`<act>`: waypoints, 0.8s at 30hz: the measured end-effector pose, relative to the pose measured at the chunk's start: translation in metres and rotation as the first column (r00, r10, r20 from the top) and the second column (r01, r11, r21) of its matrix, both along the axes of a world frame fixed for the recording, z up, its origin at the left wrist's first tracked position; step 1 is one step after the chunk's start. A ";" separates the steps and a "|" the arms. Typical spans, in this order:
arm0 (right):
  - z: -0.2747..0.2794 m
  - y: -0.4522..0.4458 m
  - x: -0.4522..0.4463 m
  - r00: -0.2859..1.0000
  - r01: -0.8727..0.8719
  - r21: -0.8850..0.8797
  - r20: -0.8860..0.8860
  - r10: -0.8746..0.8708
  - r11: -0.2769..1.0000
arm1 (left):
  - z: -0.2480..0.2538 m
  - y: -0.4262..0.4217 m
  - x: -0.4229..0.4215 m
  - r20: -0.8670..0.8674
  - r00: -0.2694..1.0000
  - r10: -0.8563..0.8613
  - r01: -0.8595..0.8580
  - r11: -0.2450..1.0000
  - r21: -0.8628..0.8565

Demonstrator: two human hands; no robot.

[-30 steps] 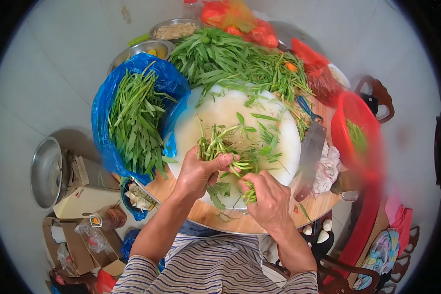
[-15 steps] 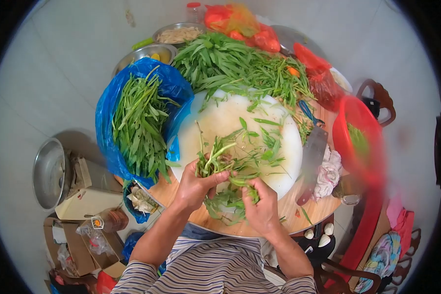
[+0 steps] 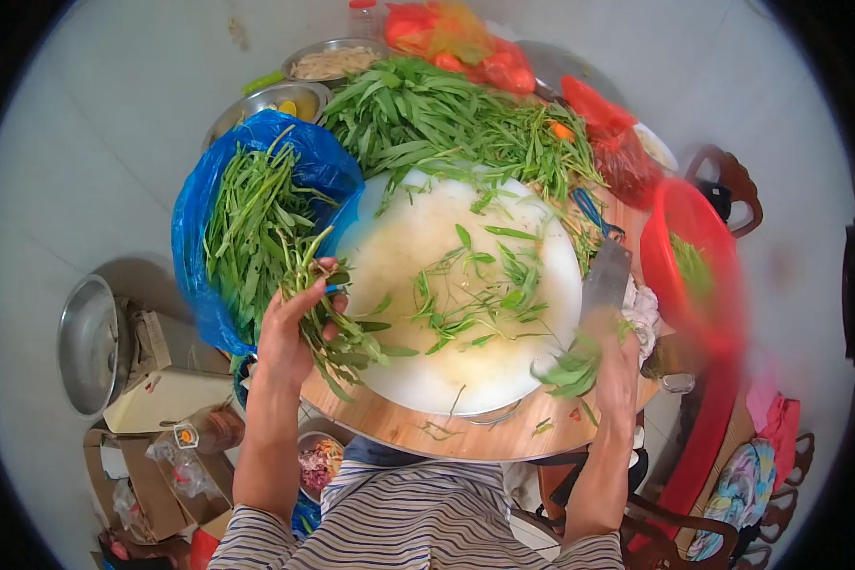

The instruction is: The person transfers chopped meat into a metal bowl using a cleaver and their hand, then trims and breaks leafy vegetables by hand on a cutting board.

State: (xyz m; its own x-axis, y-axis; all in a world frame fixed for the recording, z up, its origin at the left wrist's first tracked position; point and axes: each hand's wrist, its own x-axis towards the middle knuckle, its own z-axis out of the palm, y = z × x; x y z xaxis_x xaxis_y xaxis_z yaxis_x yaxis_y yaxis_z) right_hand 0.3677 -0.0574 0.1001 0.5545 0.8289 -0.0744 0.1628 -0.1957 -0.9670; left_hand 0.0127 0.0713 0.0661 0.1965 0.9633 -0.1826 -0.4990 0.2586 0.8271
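Note:
My left hand (image 3: 293,318) is closed around a bunch of leafy greens (image 3: 337,337), long stems with narrow leaves that look like water spinach. It is at the left edge of a round white cutting board (image 3: 375,366), beside a blue plastic bag (image 3: 192,204) full of the same greens. Blurred by motion, my right hand (image 3: 617,370) is off the board's right side with a small leafy sprig (image 3: 572,369) in its fingers. Just above that hand, a cleaver (image 3: 606,280) lies on the wooden table. Loose leaves and stems (image 3: 484,304) are scattered over the board.
A big pile of greens (image 3: 418,109) covers the table's far side, with metal bowls (image 3: 285,100) and red plastic bags (image 3: 617,152) around it. On the right stands a red basket (image 3: 698,275) with some greens inside, near a crumpled cloth (image 3: 642,318).
My hands, together over the board before, have moved apart. The left went left with the bunch of greens; the right went right with a sprig, beside the cleaver.

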 end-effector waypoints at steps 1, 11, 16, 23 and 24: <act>-0.007 0.001 0.000 1.000 0.000 -0.002 0.000 0.000 1.000 | -0.001 0.002 -0.001 0.000 1.000 0.000 0.000 1.000 -0.002; -0.014 0.012 -0.024 0.892 -0.264 -0.238 0.309 0.330 0.935 | 0.006 0.010 -0.002 -0.344 0.937 0.056 -0.049 0.998 0.030; -0.020 0.016 -0.002 0.836 -0.119 -0.211 0.506 0.213 0.970 | -0.009 0.014 0.031 -0.731 0.678 0.074 0.177 0.949 0.260; -0.021 0.017 0.018 0.862 -0.064 -0.242 0.475 0.176 0.968 | -0.017 0.005 0.084 -0.865 0.357 0.353 0.514 0.699 0.497; -0.019 0.018 0.019 0.867 -0.055 -0.269 0.465 0.179 0.962 | -0.013 0.003 0.090 -0.892 0.344 0.293 0.543 0.713 0.444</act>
